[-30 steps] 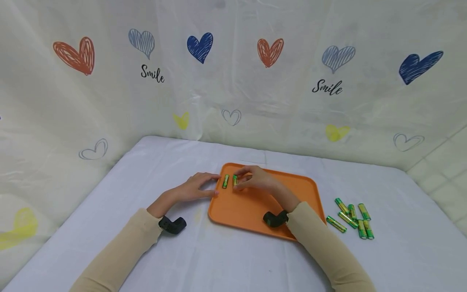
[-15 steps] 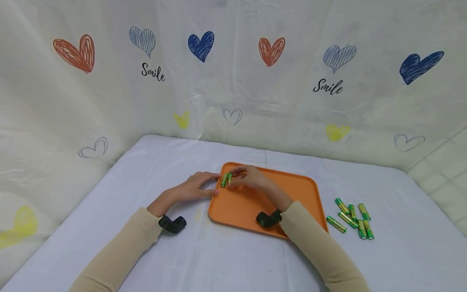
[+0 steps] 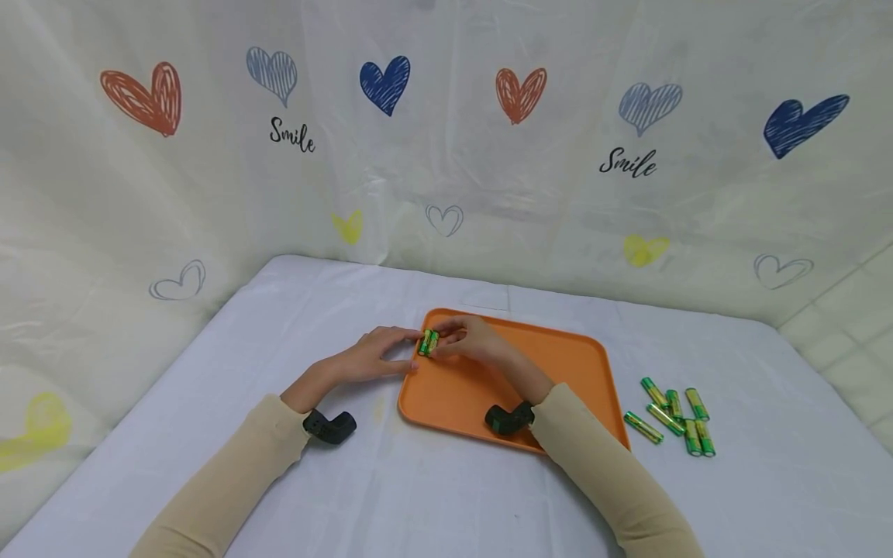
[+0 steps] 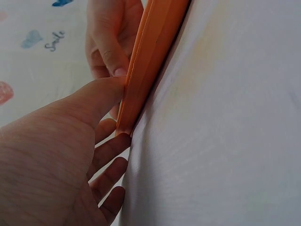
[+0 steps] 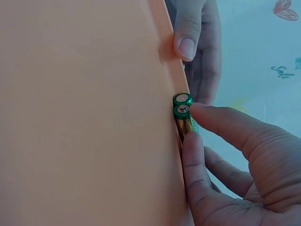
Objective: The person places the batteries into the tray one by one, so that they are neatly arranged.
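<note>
Two green-and-gold batteries lie side by side at the left end of the orange tray [image 3: 453, 399]. My right hand [image 3: 477, 339] pinches the nearer battery [image 5: 182, 123] by thumb and finger, its nub end showing in the right wrist view. Against it sits the other battery [image 5: 181, 98], mostly hidden behind the first, close to the tray's rim. On the tray's left edge rests my left hand [image 3: 373, 358], its thumb at the rim and its fingers spread and relaxed along the outside in the left wrist view.
Several loose batteries [image 3: 664, 418] lie on the white tablecloth [image 3: 349, 488] just right of the tray. A curtain [image 3: 446, 155] printed with hearts hangs behind the table. Each wrist wears a black camera [image 3: 330, 427].
My right hand has moved left across the tray with its battery, closing the gap until it lies beside the other one, which has shifted slightly toward the rim. The left hand has stayed put.
</note>
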`<state>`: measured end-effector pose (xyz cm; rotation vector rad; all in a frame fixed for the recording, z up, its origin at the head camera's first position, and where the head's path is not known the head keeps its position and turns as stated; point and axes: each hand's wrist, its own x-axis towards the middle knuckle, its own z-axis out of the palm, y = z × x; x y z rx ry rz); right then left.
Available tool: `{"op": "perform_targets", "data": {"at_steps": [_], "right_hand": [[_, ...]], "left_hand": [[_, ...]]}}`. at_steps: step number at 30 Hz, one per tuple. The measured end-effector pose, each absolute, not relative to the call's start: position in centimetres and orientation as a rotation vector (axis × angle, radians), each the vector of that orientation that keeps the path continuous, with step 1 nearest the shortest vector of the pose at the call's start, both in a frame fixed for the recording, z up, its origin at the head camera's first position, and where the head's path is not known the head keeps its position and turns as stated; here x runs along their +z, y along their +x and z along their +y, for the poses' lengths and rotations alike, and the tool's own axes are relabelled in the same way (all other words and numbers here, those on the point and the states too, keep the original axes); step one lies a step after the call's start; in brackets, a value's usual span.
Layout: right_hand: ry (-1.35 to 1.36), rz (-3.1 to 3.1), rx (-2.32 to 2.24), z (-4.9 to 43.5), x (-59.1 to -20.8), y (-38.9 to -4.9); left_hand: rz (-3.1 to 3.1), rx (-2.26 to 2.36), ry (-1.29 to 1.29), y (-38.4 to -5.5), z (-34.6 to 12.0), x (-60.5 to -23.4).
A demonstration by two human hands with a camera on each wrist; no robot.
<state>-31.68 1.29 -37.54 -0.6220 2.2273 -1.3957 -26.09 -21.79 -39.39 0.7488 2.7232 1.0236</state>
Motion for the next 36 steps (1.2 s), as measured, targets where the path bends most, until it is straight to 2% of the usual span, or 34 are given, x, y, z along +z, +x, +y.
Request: {"op": "perform_targets", "data": {"at_steps": [36], "right_hand": [[-0.593,2.199,-1.426,2.8,-37.3,-32.0]], "left_hand": [[2.730,1.021,0.705,-26.3,-20.9,-39.3]]}}
